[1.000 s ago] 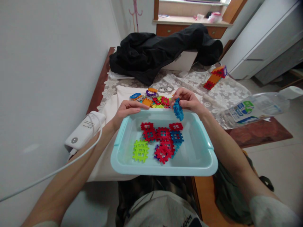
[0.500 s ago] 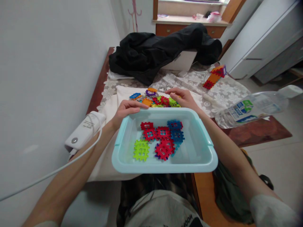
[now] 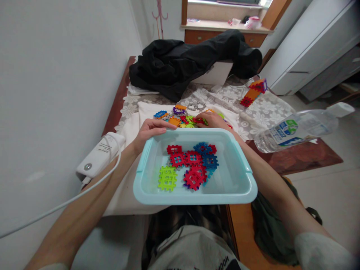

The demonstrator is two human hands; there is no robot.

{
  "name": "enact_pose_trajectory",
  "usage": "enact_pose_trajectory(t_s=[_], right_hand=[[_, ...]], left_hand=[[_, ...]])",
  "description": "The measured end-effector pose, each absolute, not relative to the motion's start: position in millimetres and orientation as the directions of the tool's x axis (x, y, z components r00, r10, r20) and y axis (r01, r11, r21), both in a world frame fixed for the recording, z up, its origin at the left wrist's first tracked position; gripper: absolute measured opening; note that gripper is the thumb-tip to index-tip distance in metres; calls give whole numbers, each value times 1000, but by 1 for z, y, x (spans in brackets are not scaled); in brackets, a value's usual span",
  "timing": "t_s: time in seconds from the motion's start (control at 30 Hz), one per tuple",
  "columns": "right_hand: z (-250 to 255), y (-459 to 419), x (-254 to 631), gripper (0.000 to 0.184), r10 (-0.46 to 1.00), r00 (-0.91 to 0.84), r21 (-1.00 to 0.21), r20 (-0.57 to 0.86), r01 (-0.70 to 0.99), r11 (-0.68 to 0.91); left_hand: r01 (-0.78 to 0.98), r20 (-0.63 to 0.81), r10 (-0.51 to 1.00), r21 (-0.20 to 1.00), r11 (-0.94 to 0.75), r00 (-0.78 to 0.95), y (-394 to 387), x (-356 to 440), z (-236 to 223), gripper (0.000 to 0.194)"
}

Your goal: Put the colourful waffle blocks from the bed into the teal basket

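My left hand (image 3: 150,131) grips the far left corner of a light blue plastic basin (image 3: 194,199), its fingers over the rim. Inside the basin lie red window-shaped interlocking tiles (image 3: 194,158), blue tiles (image 3: 210,161) and a lime green tile (image 3: 168,178). Beyond the far rim, my right hand (image 3: 212,120) is down in a pile of mixed tiles (image 3: 174,121) on a white cloth. Its fingers curl over red and green pieces there; which piece is between them is hidden.
A joined orange and red tile model (image 3: 253,92) stands far right. A clear plastic bottle (image 3: 300,129) is at the right. A white power bank (image 3: 101,154) with a cable lies left. Black cloth (image 3: 180,62) covers the table's back.
My right hand has come down from above the pile onto the tiles, with its fingers curling. The top blue tile in the basin has shifted left. My left hand has stayed put.
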State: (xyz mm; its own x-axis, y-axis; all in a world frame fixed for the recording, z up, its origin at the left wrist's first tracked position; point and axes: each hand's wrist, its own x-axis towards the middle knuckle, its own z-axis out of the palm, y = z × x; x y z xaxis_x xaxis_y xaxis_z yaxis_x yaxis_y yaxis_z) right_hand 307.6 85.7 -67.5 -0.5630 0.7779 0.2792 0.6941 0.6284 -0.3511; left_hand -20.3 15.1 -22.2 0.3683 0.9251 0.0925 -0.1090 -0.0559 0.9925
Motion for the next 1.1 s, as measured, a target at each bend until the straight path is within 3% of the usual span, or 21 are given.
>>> enact_pose_trajectory(t_s=[0.2,0.4,0.67,0.93,1.1], right_hand=[[-78,93,314,20,739,-570,-364,359,643,674],[-75,91,313,30,839,-481,-307,256,782,542],[-73,93,312,12,861,-447,-293,242,813,504],[-72,89,310,19,837,-363,-451,410,717,532],[-65,86,304,29,873,-187,-713,449,513,477]], left_hand=[[-120,85,924,992,-43,372,15,-20,-23,22],[-120,80,925,992,-38,372,15,-19,-19,23],[-118,63,934,993,-22,353,14,-19,-20,23],[-122,70,929,992,-27,364,14,-20,-21,22],[-112,83,927,993,-45,366,15,-20,-22,22]])
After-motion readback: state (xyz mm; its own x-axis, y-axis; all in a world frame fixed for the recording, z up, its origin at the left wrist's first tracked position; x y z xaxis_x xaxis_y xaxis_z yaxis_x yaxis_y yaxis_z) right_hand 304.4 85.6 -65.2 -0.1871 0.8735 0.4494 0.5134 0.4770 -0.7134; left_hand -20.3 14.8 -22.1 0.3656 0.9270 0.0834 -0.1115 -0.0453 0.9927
